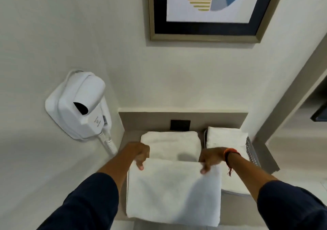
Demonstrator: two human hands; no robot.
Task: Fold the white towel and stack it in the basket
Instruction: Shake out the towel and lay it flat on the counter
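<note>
A white towel [174, 190] lies folded on the grey counter, its near edge hanging over the front. My left hand [140, 154] grips its far left corner, thumb on top. At the far right corner my right hand [211, 159] pinches the same edge. Behind it rests a second folded white towel [170, 144]. To the right stands a metal mesh basket [252, 154] with another folded white towel [225, 136] inside.
A white wall-mounted hair dryer [79, 105] with a coiled cord hangs at the left. A black socket [180, 125] sits in the counter's back panel. A framed picture [208, 8] hangs above. A wall corner and doorway lie at the right.
</note>
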